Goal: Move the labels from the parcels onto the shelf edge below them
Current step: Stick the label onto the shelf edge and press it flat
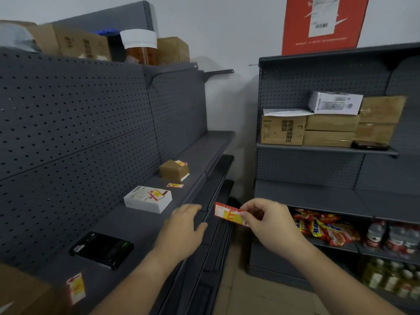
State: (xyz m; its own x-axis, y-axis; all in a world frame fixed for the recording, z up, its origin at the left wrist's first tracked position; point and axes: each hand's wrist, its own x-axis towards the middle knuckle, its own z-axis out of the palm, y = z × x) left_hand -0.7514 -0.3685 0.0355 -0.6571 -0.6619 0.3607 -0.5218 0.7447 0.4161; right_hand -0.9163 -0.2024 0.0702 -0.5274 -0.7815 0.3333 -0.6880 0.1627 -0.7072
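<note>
My right hand (268,220) pinches a red and yellow label (228,214) by its right end, holding it in the air just right of the grey shelf edge (210,206). My left hand (184,226) rests open and palm down on the shelf by that edge. On the shelf stand a white parcel (145,201) with a label (157,194) on top, a brown parcel (173,171) with a label (181,163) on top, and a black parcel (102,248). A loose label (174,185) lies on the shelf between the white and brown parcels. A cardboard box (27,292) at bottom left carries a label (76,288).
Pegboard backs the left shelving, with boxes and a jar (141,47) on top. The right-hand shelving unit (327,150) holds cardboard boxes, snack packets (322,227) and bottles (395,237). A narrow aisle of floor runs between the two units.
</note>
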